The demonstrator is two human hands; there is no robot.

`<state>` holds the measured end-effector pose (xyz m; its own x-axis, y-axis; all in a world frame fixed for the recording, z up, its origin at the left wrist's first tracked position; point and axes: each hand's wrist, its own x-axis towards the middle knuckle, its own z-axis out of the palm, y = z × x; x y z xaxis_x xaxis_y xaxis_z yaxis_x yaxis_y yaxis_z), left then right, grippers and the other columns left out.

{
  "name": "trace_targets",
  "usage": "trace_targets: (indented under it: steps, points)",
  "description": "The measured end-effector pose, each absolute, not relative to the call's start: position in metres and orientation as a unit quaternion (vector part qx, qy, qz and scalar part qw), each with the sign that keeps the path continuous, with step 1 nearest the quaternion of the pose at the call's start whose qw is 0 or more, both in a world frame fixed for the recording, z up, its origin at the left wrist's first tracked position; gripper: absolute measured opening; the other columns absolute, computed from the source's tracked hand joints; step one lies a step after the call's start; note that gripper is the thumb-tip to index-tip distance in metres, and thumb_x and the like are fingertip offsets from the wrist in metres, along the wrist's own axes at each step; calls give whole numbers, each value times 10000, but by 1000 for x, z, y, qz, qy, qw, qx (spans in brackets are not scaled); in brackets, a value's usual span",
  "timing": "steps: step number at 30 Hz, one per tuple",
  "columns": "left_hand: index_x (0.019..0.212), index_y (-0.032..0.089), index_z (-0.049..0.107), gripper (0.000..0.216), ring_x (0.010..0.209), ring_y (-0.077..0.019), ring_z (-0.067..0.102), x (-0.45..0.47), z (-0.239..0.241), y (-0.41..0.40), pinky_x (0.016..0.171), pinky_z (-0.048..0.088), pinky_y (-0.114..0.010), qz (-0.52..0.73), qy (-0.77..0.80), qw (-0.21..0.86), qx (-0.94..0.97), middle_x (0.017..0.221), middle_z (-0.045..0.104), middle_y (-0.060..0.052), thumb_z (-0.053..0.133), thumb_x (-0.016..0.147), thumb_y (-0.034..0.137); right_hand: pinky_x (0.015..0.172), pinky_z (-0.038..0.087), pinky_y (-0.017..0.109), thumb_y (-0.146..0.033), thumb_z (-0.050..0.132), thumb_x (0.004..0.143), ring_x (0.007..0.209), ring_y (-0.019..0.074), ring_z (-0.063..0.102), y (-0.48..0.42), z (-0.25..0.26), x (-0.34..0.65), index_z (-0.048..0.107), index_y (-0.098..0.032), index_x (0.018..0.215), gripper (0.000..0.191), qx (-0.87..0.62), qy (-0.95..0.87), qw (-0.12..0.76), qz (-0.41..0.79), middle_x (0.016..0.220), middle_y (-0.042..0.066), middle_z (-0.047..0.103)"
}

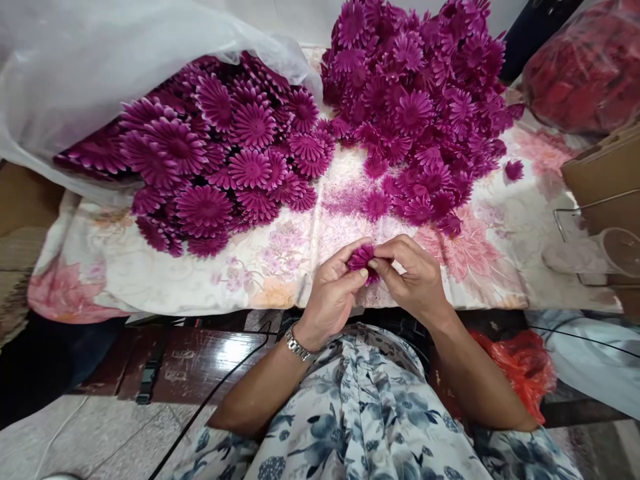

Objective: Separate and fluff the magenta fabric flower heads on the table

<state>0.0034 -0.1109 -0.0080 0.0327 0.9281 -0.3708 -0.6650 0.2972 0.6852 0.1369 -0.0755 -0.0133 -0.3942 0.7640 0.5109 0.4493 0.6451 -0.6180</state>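
Between my two hands, over the front part of the table, is a small purple artificial flower (362, 259). My left hand (334, 288) pinches its left side between thumb and fingers. On the other side, the thumb and forefinger of my right hand (412, 275) are closed on the petals' edge. Beyond my hands lies a loose heap of smaller purple flowers (413, 113). To the left, larger layered purple flowers (205, 210) spill out of a white plastic bag (100, 47). My fingers partly cover the held flower.
A floral tablecloth (270, 267) covers the table, with purple specks in the middle. One single purple flower (514, 170) lies right of the heap. At the right are a bag of red petals (585, 73), a cardboard box (607, 173) and a clear plastic cup (620, 252).
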Motion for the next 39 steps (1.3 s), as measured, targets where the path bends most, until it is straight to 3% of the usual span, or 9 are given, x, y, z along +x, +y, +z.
trace_targets:
  steps: [5,10,13,17,20,28,32,36,39]
  points:
    - [968,171,723,347,917,-153,611,2,-14,-109,875,424,-233,578,388,698,168,936,704,-53,749,623,168,577,445,278,-119,478,868,637,129,529,-77,-11,136,577,-212,869,136,-393,-813,395,169,679,4,543]
    - [940,169,729,287,788,-118,622,0,-14,-105,798,448,-216,591,386,694,144,883,717,-43,725,653,163,635,469,277,-207,540,864,721,135,562,-74,-9,134,572,-196,952,94,-401,-807,367,231,788,27,570]
    - [936,167,728,260,807,-127,626,0,-13,-105,793,449,-219,584,381,704,137,880,715,-48,708,677,180,614,459,264,-231,617,818,711,133,550,-70,-11,131,555,-203,894,102,-398,-806,372,232,754,6,552]
    - [953,158,724,289,879,-149,627,-2,-16,-107,826,444,-228,582,373,710,132,907,709,-57,724,665,185,580,436,251,-138,547,839,647,116,531,-66,-14,128,550,-201,833,64,-388,-811,378,222,696,-8,532]
    - [954,152,726,296,816,-126,620,-4,-19,-107,782,455,-210,581,384,706,129,877,709,-50,734,660,191,614,453,266,-112,490,857,666,123,556,-67,-14,127,588,-180,879,121,-399,-812,372,209,715,17,572]
    - [829,149,738,229,860,-184,648,-11,-13,-104,811,481,-283,602,386,690,109,833,725,-62,763,615,226,542,467,226,-207,556,850,614,98,579,-55,-5,135,650,-181,934,129,-466,-732,404,289,759,9,653]
    - [814,153,736,227,791,-147,642,-14,-13,-105,756,478,-245,599,396,688,107,815,720,-51,766,600,221,609,499,282,-278,518,880,661,127,588,-19,13,149,650,-195,1001,197,-496,-749,416,141,824,32,659]
    - [853,160,739,230,719,-111,618,-16,-15,-105,700,465,-215,602,400,684,98,797,711,-38,742,628,206,898,449,462,-374,586,836,1059,267,542,-4,28,152,575,-202,1159,365,-487,-781,386,-65,1105,115,600]
    - [915,166,736,274,692,-101,600,-15,-14,-104,694,462,-218,601,403,683,97,794,704,-33,732,646,214,748,494,363,-353,610,827,906,216,576,-23,20,140,589,-214,1069,280,-411,-837,361,6,960,86,626]
